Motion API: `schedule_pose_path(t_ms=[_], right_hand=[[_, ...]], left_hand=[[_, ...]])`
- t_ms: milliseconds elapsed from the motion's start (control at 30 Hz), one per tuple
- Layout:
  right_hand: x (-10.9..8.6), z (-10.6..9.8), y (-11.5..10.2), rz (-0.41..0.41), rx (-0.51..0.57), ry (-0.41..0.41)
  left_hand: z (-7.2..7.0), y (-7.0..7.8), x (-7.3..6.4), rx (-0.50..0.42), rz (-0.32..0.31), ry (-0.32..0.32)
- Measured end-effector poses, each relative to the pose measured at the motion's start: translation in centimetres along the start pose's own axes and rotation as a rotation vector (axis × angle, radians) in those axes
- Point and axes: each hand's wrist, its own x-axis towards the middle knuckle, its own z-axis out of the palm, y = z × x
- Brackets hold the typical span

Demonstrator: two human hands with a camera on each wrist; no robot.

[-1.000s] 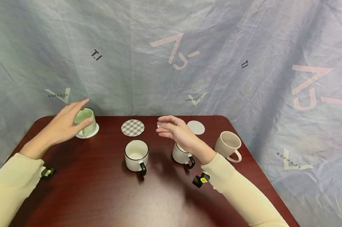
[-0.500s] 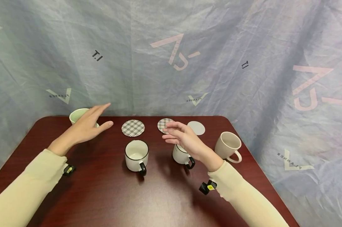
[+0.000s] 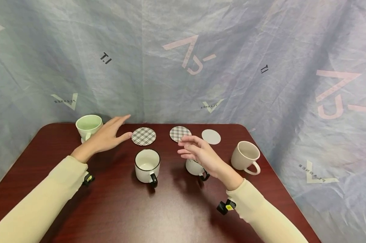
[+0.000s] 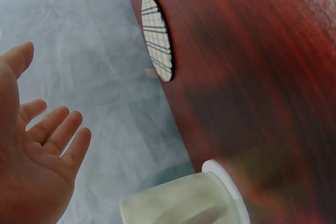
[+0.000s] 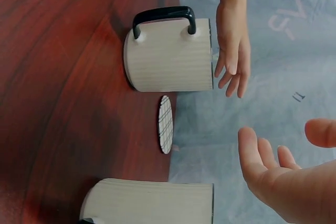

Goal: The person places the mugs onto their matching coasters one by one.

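My left hand [image 3: 107, 136] hovers over the table between a green mug [image 3: 88, 125] and a plaid coaster [image 3: 143, 136], fingers extended and holding nothing. The green mug stands on a white coaster [image 4: 227, 182] at the back left. My right hand [image 3: 202, 153] hangs in the air above a white ribbed mug [image 3: 195, 167] with a black handle, its fingers loosely bent and empty; it hides part of that mug's rim. Between the hands, a second white ribbed mug [image 3: 147, 165] with a black handle stands upright in front of the left plaid coaster.
Another plaid coaster [image 3: 179, 134] and a plain pale coaster [image 3: 211, 136] lie along the back of the dark red table [image 3: 158, 216]. A beige mug [image 3: 245, 155] stands near the right edge. A printed grey-blue cloth [image 3: 158, 84] hangs behind the table.
My left hand has moved right, away from the green mug, which now shows more fully. My right hand has drifted slightly right and nearer, uncovering the second plaid coaster. The mugs stay put.
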Motion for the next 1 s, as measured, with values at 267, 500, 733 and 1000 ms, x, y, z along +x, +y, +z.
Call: schedule_pose_path(t_ms=[267, 500, 733, 1000], right_hand=[[-0.2, 0.3, 1.1, -0.003, -0.006, -0.008], [-0.3, 0.3, 1.8, -0.011, -0.016, -0.017], [-0.6, 0.9, 2.0, 0.002, -0.049, -0.056], [-0.4, 1.4, 3.0, 0.032, -0.037, -0.102]], left_hand=[[1.5, -0.7, 1.1, -0.018, -0.007, -0.022], [2.5, -1.4, 2.0, -0.013, -0.034, -0.081], [3.4, -2.0, 2.5, -0.019, -0.052, -0.111], [4.4, -2.9, 3.0, -0.007, -0.061, -0.119]])
